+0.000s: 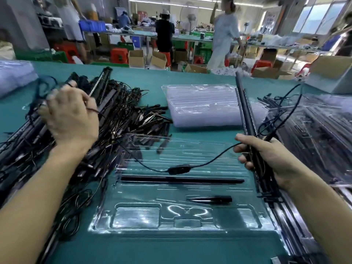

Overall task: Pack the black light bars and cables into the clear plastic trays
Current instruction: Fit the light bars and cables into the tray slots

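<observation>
My right hand (266,159) grips the bars (244,111) low down; they look stiff and light, their cable (209,161) limp. Left hand (70,115), blurred at left: can't tell.

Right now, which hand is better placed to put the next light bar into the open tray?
Right. The right hand already grips a light bar beside the tray, its cable draped across it; the left hand is off in the tangled pile.
</observation>
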`<act>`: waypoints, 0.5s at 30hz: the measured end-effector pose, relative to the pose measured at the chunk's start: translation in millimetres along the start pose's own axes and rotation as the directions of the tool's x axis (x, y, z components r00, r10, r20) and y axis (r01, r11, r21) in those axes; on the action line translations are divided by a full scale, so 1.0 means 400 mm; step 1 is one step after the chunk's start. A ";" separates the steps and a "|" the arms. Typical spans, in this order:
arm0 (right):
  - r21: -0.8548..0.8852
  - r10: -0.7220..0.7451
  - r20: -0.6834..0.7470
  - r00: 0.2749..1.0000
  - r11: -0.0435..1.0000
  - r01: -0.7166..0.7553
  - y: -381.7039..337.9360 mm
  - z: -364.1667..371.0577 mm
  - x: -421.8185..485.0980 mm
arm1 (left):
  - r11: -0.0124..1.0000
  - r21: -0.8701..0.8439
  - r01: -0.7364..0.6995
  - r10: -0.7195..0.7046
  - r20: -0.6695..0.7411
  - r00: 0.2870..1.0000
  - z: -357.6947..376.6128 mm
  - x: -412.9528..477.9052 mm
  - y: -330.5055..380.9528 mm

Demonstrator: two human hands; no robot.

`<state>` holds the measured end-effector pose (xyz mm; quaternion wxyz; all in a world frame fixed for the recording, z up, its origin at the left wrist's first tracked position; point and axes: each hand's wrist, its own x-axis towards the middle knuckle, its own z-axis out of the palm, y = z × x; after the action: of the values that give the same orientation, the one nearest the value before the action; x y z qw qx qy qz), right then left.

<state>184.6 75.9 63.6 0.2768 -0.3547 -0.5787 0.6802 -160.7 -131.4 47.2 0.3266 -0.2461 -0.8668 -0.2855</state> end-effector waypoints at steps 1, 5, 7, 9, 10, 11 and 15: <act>-0.008 0.007 0.002 1.000 1.000 -0.007 0.004 0.001 0.001 | 0.993 0.112 -0.040 0.025 0.131 0.991 0.017 -0.012 -0.007; 0.052 -0.017 -0.094 0.995 0.998 0.022 0.018 -0.005 0.024 | 0.989 0.130 -0.070 -0.034 0.664 0.747 0.052 -0.045 0.024; 0.062 -0.047 -0.175 0.984 0.996 0.059 0.025 -0.014 0.036 | 0.989 0.113 -0.096 -0.028 0.777 0.629 0.060 -0.063 0.055; 0.062 -0.065 -0.242 0.968 0.995 0.082 0.032 -0.024 0.045 | 0.986 0.096 -0.137 0.011 0.779 0.626 0.069 -0.086 0.077; 0.068 -0.062 -0.269 0.961 0.994 0.083 0.035 -0.028 0.048 | 0.984 0.088 -0.154 0.034 0.757 0.653 0.072 -0.096 0.087; 0.077 -0.051 -0.286 0.957 0.994 0.077 0.038 -0.029 0.053 | 0.980 0.085 -0.178 0.063 0.719 0.692 0.075 -0.106 0.097; 0.166 0.071 -0.194 0.978 0.985 -0.039 0.052 -0.005 0.061 | 0.946 -0.203 -0.254 0.322 0.500 0.804 0.065 -0.151 0.167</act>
<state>172.3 92.8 38.9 0.3421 -0.4134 -0.4809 0.6934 -90.6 -81.1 10.6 0.1001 -0.4636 -0.8554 -0.2081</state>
